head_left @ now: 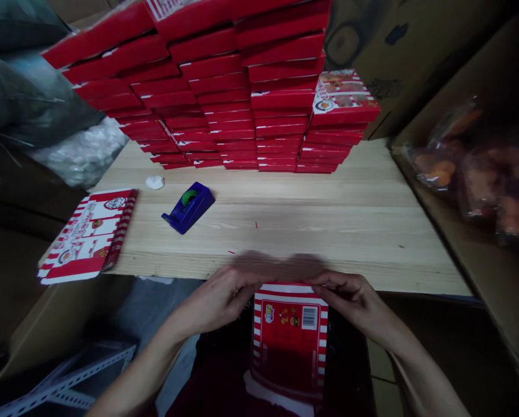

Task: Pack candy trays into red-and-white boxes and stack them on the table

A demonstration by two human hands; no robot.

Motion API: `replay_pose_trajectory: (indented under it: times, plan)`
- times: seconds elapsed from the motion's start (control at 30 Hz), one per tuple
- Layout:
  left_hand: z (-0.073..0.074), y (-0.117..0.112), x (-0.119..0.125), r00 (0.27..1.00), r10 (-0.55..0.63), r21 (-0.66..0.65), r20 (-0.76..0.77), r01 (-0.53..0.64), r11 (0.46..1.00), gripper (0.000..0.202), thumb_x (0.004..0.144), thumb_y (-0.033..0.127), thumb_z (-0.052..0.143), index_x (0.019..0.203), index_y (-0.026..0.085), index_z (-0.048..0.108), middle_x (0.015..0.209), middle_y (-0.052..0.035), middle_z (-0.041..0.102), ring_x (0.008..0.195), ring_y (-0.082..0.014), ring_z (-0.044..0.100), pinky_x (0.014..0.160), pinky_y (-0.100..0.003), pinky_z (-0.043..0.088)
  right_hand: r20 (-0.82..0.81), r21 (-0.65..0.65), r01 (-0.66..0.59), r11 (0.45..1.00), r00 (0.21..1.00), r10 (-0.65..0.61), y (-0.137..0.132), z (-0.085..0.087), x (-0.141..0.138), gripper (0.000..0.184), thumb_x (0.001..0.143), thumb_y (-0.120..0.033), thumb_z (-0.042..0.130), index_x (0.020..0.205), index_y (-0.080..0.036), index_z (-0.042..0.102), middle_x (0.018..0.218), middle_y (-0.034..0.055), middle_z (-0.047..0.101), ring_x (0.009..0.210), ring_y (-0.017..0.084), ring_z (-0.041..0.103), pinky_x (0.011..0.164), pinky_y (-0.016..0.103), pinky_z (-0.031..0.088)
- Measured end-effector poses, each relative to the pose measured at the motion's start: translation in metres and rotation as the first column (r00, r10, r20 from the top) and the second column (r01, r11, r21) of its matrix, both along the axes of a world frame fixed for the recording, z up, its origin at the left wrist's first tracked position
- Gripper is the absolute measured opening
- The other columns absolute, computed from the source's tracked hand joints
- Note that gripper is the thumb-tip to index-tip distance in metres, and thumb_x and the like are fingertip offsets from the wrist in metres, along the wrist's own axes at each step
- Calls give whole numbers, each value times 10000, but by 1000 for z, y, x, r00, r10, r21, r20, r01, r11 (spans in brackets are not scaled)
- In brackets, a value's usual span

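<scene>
A flattened red-and-white striped cardboard box [289, 341] with a barcode on its face stands up in front of me, below the table's near edge, and its lower end rests in my lap. My left hand [218, 295] grips its top left corner. My right hand [350, 298] pinches its top right corner. The fingers of both hands curl over the upper edge, and the hands nearly meet above it. The lower part of the box is in shadow.
A light wooden table [285, 202] holds a tall stack of red boxes [211, 87], a blue tape dispenser [189, 207], a flat striped box [88, 236] and a white scrap [154, 182]. Bagged orange food [472, 162] sits in a carton at right.
</scene>
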State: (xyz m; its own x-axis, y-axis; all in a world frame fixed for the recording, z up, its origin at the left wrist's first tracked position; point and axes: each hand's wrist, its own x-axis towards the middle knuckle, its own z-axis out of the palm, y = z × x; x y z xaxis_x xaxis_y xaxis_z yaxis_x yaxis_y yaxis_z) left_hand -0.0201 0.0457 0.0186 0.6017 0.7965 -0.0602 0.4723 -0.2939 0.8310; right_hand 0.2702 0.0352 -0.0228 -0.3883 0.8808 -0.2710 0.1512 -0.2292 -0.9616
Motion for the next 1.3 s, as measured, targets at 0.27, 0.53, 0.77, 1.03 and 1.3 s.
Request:
replay_pose_trajectory:
  times: [0.27,0.53,0.77,1.03,1.3]
  plan:
    - [2,0,-2,999,-39,-1,5,39,999,453,1012,115,487,1375,319,666,1199,-23,793,1018,-170,751,938,-311,566,29,27,-131,991,991,130,0,13,2,293,1018,-446,598,1209,-296,761,1131,57,807,980,204,752,847,338,597]
    - [-4,-18,-3,993,77,-113,86,-67,991,340,1038,254,544,1343,295,688,1261,-54,769,1147,-214,730,980,-372,581,134,131,-7,991,991,-11,-22,6,1,295,1005,-432,601,1235,-348,765,1288,40,766,1231,267,702,1142,516,490]
    - [-1,-14,19,979,196,-104,51,-190,976,209,999,355,633,1069,226,781,992,-41,813,901,-200,749,792,-312,569,160,194,-30,981,987,-2,-19,15,-9,312,1010,-365,582,1281,-353,737,1263,40,772,1189,271,728,1061,500,568]
    - [0,0,25,991,108,-84,74,-102,991,259,984,204,630,1179,280,782,1023,-19,820,964,-201,756,849,-301,557,156,165,-52,985,987,26,-15,13,-11,334,1028,-387,576,1336,-348,699,1325,32,741,1249,277,693,1095,496,539]
    - [1,-6,19,1000,7,5,-31,-6,1000,289,1049,248,520,1242,258,734,1071,-51,803,968,-204,746,835,-328,560,120,159,-21,987,993,2,-16,9,-11,317,1030,-367,576,1319,-383,704,1300,21,756,1231,260,705,1111,508,532]
